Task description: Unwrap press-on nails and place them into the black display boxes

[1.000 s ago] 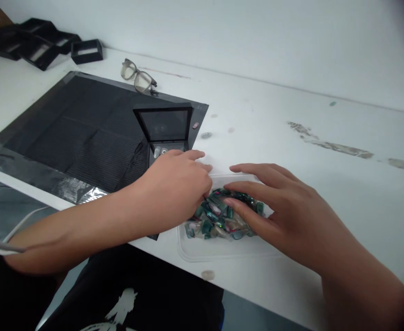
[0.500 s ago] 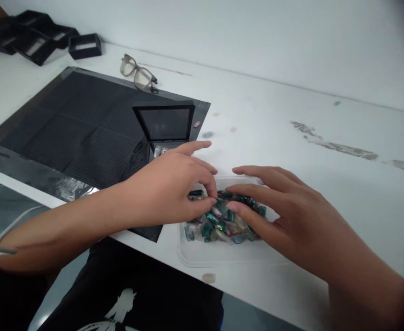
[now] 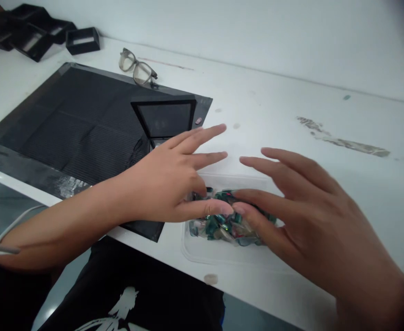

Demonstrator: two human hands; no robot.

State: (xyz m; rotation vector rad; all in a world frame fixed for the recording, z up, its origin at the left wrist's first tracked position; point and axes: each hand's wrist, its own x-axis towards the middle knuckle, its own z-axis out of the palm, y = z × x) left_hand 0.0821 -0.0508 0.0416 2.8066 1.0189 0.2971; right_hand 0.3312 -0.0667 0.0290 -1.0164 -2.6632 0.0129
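Observation:
A clear plastic tray holds a pile of small shiny pieces, mostly green with some pink and clear ones; what they are I cannot make out. Over its left side is my left hand, with two or three fingers stretched out, the index bent and the thumb extended over the pieces. From the right, my right hand brings thumb and index fingertips close together beside the left thumb. Anything pinched there is too small to name. Behind the left hand stands a black case with its lid raised, its base mostly covered.
A black ribbed mat lies under the case. Eyeglasses rest by its far edge. Several black boxes sit at the back left, with a black open frame beside them. A wall runs along the table's back.
My left hand has spread its fingers, and its thumb has moved right toward the right thumb. My right hand's outer fingers have lifted while its thumb and index have drawn together.

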